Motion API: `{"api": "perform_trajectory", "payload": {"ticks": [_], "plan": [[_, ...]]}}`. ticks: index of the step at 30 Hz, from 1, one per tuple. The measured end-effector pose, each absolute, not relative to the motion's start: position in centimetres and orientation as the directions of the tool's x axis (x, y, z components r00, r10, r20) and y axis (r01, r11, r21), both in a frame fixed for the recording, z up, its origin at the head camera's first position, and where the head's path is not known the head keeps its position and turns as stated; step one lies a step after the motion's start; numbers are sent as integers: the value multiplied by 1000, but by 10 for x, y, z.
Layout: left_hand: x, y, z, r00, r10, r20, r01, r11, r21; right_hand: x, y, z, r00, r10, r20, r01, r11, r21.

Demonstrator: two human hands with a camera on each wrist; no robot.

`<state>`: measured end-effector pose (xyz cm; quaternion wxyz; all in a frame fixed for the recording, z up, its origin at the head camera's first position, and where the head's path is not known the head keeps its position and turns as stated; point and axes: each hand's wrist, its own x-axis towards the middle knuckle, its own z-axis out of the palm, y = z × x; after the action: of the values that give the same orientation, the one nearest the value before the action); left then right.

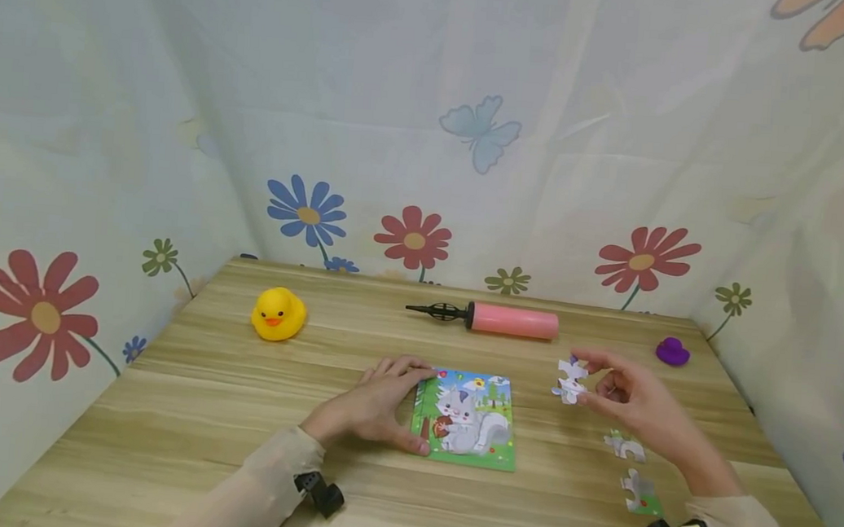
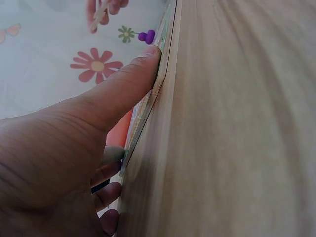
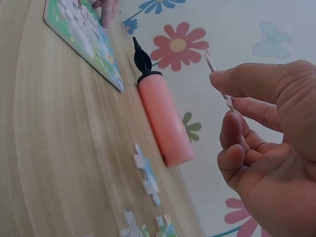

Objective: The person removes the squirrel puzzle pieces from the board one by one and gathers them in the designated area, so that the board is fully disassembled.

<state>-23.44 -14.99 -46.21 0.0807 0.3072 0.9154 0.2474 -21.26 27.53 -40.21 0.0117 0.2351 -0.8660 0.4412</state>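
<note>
And here's the right hand [image 1: 625, 400], its grip clamped on a pale jigsaw section [image 1: 571, 380], pinched between thumb and fingertips, up in the air to the right of the puzzle board. One piece or two joined? Can't tell from here; in the right wrist view it turns almost edge-on. Over on the other side, the left hand [image 1: 382, 412] has its thumb and fingers apart, spread along the left edge of the board [image 1: 462, 419], the thumb pressing near the lower corner, a fingertip at the upper one. That board lies flat on the tabletop [image 1: 160, 441], its picture facing up: a grey squirrel with a brown nut on green grass, blue sky above.

Look just below the right hand: one loose piece [image 1: 625, 447] on the wood, and a second piece [image 1: 641, 493] nearer the person, grey and green with a touch of red. Out past the board, a pink pump [image 1: 513, 321] lies on its side, black nozzle pointing left. Far left, a yellow duck [image 1: 279, 315] with an orange beak; far right, a small purple toy [image 1: 672, 351]. Behind it all hangs a pale cloth [image 1: 376, 72], printed with flowers and butterflies.
</note>
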Motion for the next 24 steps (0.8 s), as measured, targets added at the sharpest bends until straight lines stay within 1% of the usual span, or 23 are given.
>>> {"api": "perform_trajectory", "payload": {"ticks": [5,12,19,24], "plan": [[-234,-149,-461,-797,603,3,524,690,499,-209,287,-411,-908,-373,193,-374,510,-775],[-233,-148,-459,-799,601,-5,518,693,502,-206,302,-429,-903,-386,187,-369,477,-798],[-232,-147,-459,-803,596,-11,511,699,500,-205,305,-446,-925,-373,71,-266,504,-822],[-232,-148,-459,-802,597,-11,513,699,498,-206,302,-450,-927,-375,20,-239,548,-801]]}}
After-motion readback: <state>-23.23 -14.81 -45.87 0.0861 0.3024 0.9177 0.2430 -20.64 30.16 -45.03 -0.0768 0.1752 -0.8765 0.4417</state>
